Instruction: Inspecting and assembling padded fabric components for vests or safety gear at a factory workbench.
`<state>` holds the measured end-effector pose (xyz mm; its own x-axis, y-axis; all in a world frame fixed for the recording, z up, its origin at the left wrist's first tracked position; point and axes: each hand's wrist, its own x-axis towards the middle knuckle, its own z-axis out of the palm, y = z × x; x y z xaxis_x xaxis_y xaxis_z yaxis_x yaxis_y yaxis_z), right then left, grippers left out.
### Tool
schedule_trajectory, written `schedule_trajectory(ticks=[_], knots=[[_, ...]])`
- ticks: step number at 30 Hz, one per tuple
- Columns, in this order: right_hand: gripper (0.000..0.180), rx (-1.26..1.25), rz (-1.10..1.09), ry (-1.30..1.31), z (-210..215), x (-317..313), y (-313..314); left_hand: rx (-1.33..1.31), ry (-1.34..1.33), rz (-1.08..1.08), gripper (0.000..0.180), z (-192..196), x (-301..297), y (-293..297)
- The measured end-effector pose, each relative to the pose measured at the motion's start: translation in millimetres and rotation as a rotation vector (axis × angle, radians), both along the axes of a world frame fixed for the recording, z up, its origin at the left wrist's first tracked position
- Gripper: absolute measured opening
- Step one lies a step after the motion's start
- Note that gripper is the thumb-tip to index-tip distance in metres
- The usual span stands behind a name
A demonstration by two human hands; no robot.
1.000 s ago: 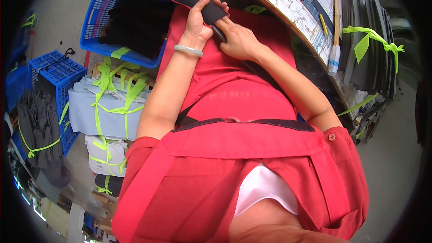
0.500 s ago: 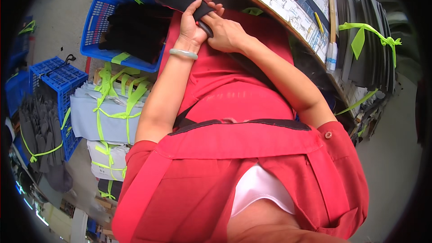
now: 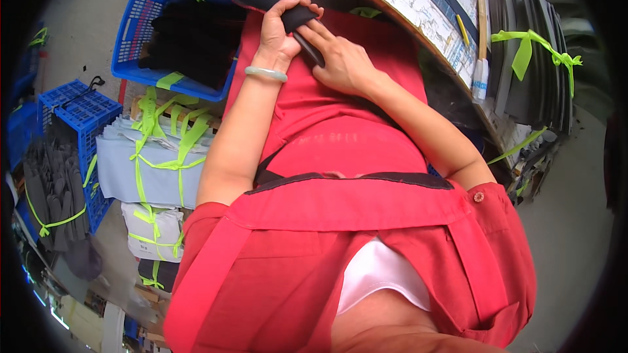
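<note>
Cluttered floor with blue crates (image 3: 163, 33) lies beyond the red apron lap where the left hand (image 3: 278, 36) clamps a black strip (image 3: 297, 19) (near the table edge (image 3: 418, 23)) while the right hand's (image 3: 340, 62) fingers press it flat, apparently mid-smoothing, needing steady sliding pressure.

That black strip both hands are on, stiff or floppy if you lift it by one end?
Probably floppy: the black strip curves over the left hand where the fingers pinch it. Likely light, since a pinch carries it. The right hand presses it against the red apron, and its matte surface suggests decent grip.
</note>
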<state>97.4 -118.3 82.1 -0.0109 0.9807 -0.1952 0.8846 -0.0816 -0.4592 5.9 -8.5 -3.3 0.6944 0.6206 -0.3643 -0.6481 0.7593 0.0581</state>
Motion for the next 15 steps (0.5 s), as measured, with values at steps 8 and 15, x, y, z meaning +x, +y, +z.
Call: schedule_trajectory(ticks=[8,15], knots=[[0.058,-0.103,-0.010,0.002,3,2,8,-0.012,0.029,-0.067,0.022,16,0,-3],[0.039,-0.105,0.011,-0.087,-7,0,35,0.002,-0.039,-0.007,0.014,-1,1,5]])
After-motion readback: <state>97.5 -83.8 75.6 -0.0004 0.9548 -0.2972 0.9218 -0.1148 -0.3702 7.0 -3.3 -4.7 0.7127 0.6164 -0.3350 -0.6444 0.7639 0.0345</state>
